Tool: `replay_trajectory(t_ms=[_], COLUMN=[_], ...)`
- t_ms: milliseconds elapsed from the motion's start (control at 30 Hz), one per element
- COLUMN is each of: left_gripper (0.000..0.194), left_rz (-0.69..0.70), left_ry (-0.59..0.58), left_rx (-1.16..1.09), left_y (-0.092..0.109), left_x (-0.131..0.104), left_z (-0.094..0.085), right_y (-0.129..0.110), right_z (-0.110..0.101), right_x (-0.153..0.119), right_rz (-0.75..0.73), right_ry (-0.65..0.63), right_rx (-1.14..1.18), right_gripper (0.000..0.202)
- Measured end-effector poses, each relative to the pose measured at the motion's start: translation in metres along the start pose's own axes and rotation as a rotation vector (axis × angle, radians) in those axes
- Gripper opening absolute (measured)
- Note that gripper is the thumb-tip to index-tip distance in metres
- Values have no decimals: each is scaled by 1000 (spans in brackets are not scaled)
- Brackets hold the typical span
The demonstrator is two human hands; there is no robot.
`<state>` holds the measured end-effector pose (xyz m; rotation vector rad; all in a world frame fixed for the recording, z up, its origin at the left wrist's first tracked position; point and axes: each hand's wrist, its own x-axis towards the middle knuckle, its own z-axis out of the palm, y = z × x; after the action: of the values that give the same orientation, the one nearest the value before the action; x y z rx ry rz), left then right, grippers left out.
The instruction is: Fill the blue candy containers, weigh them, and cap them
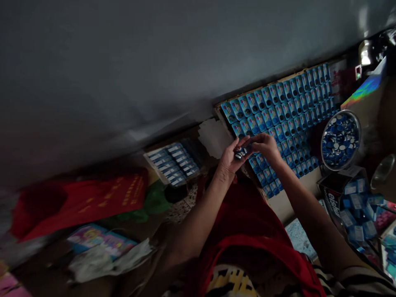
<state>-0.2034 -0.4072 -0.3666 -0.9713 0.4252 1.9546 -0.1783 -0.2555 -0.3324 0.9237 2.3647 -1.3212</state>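
Observation:
My left hand (229, 160) is palm up and cupped around a few small, shiny dark and white pieces (240, 153), which look like the round discs in the bowl. Over its fingertips, my right hand (266, 147) has its thumb and fingers pressed together. Whatever lies in that pinch is hidden. Both hands are above the near left edge of a board covered with rows of small blue cards (280, 111), many with a dark round spot. To the right stands a metal bowl (359, 142) full of loose blue and white discs (340, 138).
Below the bowl, an open black box (332, 198) holds small blue packs (355, 206). A tray of blue-and-white packs (175, 165) is left of my hands. Farther left are a red bag (93, 206) and a green bag (156, 198). A grey wall (123, 74) rises behind.

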Motion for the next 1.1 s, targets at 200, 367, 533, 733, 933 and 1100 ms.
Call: replay_trajectory(t_ms=[200,367,533,733,933,1100], left_gripper=[38,40,38,39,39,35], left_rz=[117,137,124,125,33,-21], left_ry=[-4,-79,-109,-42,-109,-92], left_rx=[37,65,40,26,35,44], left_y=[30,52,50,44,40,29], left_x=[-15,-13,-7,-22,-16,-11], left_z=[-13,-12,-9,-13,-27,-35], right_y=[-21,-45,-53,-56,-33,-19], right_z=[1,12,2,-2,16,18], right_x=[24,46,61,27,-18,-16], right_rz=[-107,-27,47,-112,-638,-592], right_ry=[75,-10,-46,-37,-284,-370], right_rx=[-494,-859,-901,-865,-617,-570], right_gripper=[24,21,41,19,21,27])
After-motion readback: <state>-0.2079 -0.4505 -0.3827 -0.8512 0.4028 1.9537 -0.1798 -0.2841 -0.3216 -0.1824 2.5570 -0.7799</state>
